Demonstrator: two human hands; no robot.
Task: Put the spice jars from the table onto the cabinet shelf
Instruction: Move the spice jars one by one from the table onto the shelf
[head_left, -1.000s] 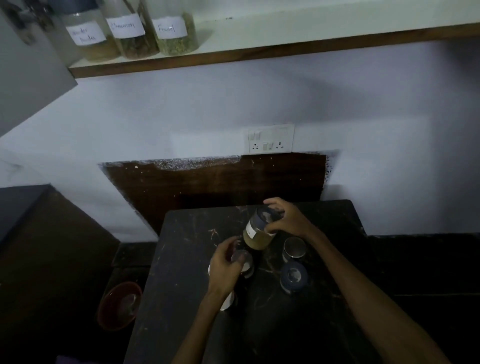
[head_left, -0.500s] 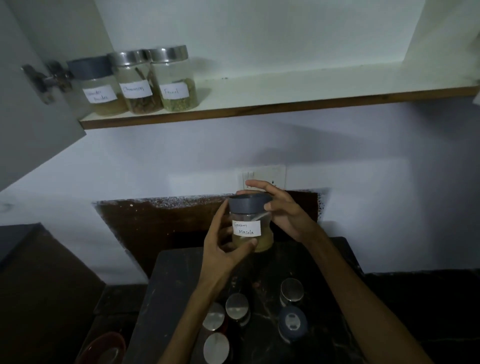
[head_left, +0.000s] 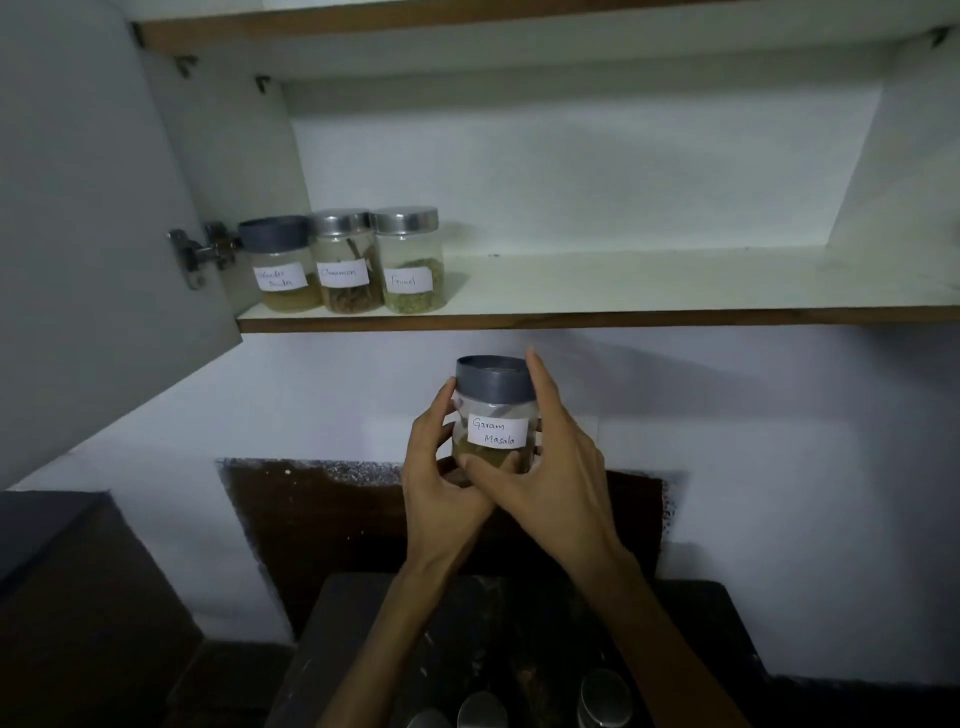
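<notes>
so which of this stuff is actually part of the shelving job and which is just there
Job: Garam Masala jar, held by left hand and right hand; three jars on the shelf; lidded jars on the table.
Just there: cabinet door, door hinge.

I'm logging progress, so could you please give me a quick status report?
Left hand and right hand both grip Garam Masala jar, below shelf. Three jars shelved. Path clear.
</notes>
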